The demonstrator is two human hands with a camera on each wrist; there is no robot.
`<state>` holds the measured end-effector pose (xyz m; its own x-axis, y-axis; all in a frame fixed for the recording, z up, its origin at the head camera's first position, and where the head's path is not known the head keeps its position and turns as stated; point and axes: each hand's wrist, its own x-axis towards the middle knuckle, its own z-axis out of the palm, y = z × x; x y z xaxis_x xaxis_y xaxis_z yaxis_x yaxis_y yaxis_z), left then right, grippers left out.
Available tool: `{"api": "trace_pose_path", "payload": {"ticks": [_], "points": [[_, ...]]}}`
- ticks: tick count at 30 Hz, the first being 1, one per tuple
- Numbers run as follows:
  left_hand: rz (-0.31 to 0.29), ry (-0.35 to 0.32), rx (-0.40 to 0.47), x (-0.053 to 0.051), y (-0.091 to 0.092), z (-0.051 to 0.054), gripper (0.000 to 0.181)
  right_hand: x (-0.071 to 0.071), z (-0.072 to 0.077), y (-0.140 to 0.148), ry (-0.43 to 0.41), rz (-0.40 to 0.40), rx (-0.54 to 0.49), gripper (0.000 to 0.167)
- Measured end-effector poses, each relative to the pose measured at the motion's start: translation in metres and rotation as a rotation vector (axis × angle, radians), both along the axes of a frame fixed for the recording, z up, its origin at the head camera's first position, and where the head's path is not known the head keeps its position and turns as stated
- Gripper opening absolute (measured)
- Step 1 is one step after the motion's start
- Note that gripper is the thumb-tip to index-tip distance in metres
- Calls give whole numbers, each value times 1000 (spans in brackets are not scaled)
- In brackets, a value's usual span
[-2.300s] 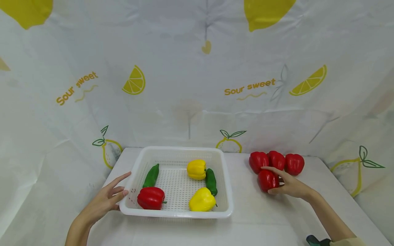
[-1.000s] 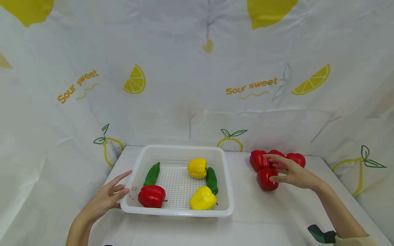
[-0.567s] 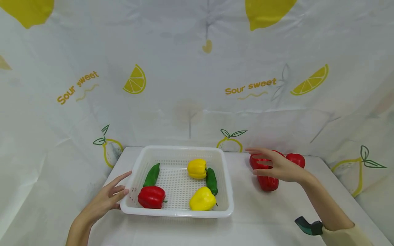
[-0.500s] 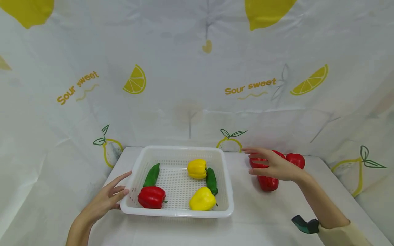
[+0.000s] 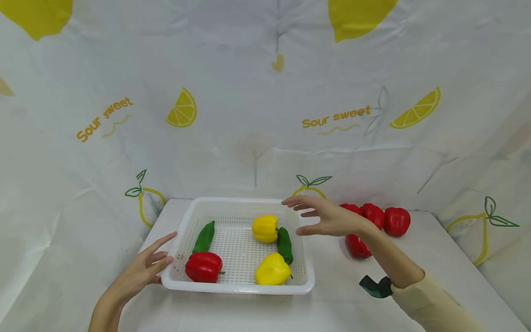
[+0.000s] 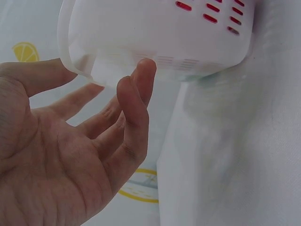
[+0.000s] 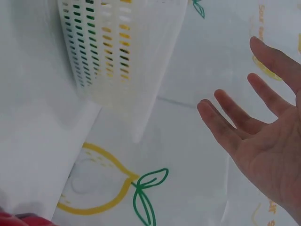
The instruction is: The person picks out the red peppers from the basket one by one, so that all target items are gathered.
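A white plastic basket [image 5: 238,289] sits on the table. In it lie one red bell pepper [image 5: 203,267], two yellow bell peppers, one at the back [image 5: 264,228] and one in front [image 5: 273,269], and two long green peppers, left [image 5: 204,237] and right [image 5: 284,245]. My left hand [image 5: 141,269] is at the basket's left side; in the left wrist view one digit meets the rim and the other fingers bend loosely beside the wall. My right hand [image 5: 327,217], holding nothing, hovers over the right rim with fingers spread.
Several red bell peppers cluster at the back right of the table, the rightmost [image 5: 397,222] fully visible and a front one [image 5: 357,246] partly behind my right forearm. A lemon-print cloth [image 5: 232,157] hangs behind the table. A dark strap [image 5: 376,287] shows by the right sleeve.
My right hand has let go of the front red bell pepper, leaving it beside the others, and has moved left to the basket's right rim. The left hand has stayed put.
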<state>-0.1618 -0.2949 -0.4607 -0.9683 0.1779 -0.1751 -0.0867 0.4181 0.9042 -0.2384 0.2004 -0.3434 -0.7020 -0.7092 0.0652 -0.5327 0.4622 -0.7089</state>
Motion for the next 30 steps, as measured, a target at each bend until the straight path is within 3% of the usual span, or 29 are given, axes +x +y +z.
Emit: {"api": "trace_pose_path", "payload": {"ticks": [10, 17, 30], "points": [[-3, 0, 14, 0, -1, 0, 75, -20, 2, -60, -73, 150, 31, 65], [1, -4, 23, 0, 0, 1, 75, -28, 0, -102, -168, 239, 78, 66], [-37, 10, 56, 1, -2, 3, 71, -39, -17, -172, -224, 395, 157, 65]]}}
